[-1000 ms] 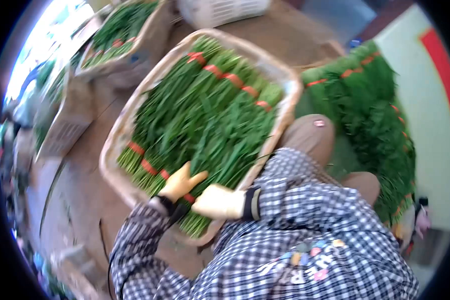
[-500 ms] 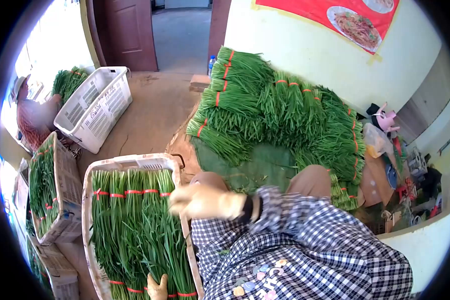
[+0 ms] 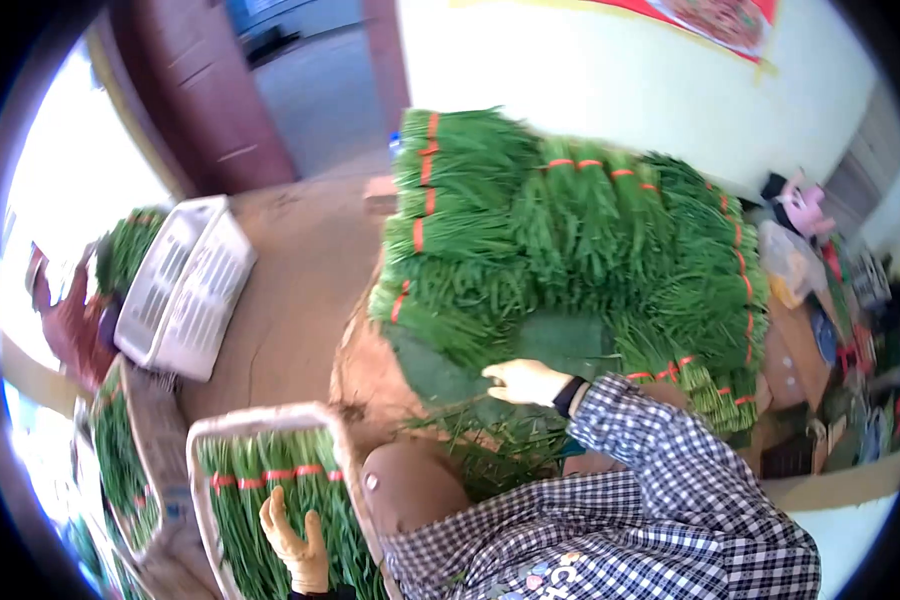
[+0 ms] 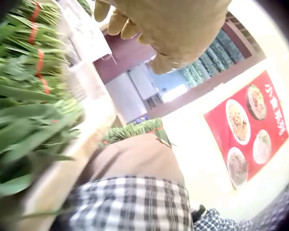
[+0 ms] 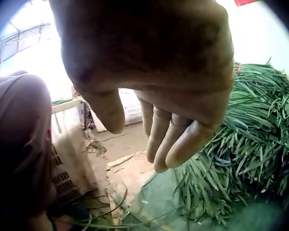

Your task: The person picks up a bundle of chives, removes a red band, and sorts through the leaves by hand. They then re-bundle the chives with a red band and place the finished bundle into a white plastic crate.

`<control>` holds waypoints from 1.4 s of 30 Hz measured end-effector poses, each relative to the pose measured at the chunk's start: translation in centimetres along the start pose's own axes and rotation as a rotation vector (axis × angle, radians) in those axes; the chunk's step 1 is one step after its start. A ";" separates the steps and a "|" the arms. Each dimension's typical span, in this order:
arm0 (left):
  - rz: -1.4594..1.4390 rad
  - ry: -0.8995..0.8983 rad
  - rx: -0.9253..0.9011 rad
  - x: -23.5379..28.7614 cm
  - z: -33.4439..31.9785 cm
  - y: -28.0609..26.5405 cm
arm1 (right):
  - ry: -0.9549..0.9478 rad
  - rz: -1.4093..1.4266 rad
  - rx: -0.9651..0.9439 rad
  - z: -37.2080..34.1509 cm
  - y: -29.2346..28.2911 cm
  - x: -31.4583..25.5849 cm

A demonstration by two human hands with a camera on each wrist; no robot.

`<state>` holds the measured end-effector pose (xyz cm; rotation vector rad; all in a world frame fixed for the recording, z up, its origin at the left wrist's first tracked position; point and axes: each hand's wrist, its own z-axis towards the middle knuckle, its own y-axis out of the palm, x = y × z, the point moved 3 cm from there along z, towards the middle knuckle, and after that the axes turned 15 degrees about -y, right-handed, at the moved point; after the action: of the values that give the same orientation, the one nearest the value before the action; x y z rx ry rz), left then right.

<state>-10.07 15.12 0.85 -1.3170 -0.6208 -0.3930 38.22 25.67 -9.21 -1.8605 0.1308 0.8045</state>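
Both hands wear pale yellow gloves. My left hand [image 3: 295, 545] is over the near crate [image 3: 198, 520] in the head view, thumb apart from the fingers and nothing held. Bundles of garlic chives [image 3: 280, 505], tied with red bands, fill that crate side by side. Farther right, my right hand [image 3: 530, 382] reaches out over a green sheet [image 3: 560, 335], short of a big pile of banded chives [image 3: 590, 235]. In the right wrist view its fingers [image 5: 183, 147] hang loosely bent with no object between them, the pile's leaves [image 5: 245, 125] beyond.
An upright white crate [image 3: 195, 290] stands at the left beside a seated person [image 3: 70, 320]. Another filled crate [image 3: 145, 470] is left of mine. Loose leaves [image 3: 490, 450] lie by my knee [image 3: 410, 485]. A pink toy [image 3: 805, 208] and clutter lie right of the pile.
The view has swung from the crate toward the pile. My right hand has left the crate and moved right over the sheet. My left hand has lifted from the bundles' near ends.
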 end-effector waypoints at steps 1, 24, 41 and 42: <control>-0.030 0.070 -0.055 2.3 2.4 2.0 | 0.010 -0.021 0.030 0.7 -0.9 1.5; 0.139 0.424 -0.992 23.0 6.7 27.4 | 1.201 -0.047 0.720 -6.2 -22.6 33.3; 0.146 0.500 -0.976 24.0 5.6 26.6 | 0.836 0.033 0.877 -10.1 -20.4 41.9; 0.130 0.513 -0.968 24.1 5.4 26.6 | 0.677 -0.122 0.784 -10.5 -18.6 42.0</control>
<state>23.46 28.14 -3.92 -2.0455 0.1415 -0.9562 83.50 36.13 -16.73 -1.2879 0.6525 -0.0242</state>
